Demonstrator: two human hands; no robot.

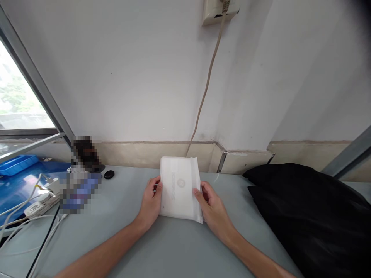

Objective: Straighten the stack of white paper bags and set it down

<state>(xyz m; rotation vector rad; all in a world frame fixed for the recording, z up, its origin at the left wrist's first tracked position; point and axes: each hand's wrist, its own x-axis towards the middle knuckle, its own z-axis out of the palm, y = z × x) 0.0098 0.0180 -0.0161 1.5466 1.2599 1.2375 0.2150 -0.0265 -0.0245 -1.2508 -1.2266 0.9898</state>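
Gripping one white pouch stack (180, 188), two hands: left (151, 202), right (212, 206)

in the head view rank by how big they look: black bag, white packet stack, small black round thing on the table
1. black bag
2. white packet stack, held by left hand and right hand
3. small black round thing

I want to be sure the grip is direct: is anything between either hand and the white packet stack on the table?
Nothing visible is. The left hand grips the left edge of the white packet stack and the right hand grips its right edge, fingers straight on it. The black bag lies apart, to the right.
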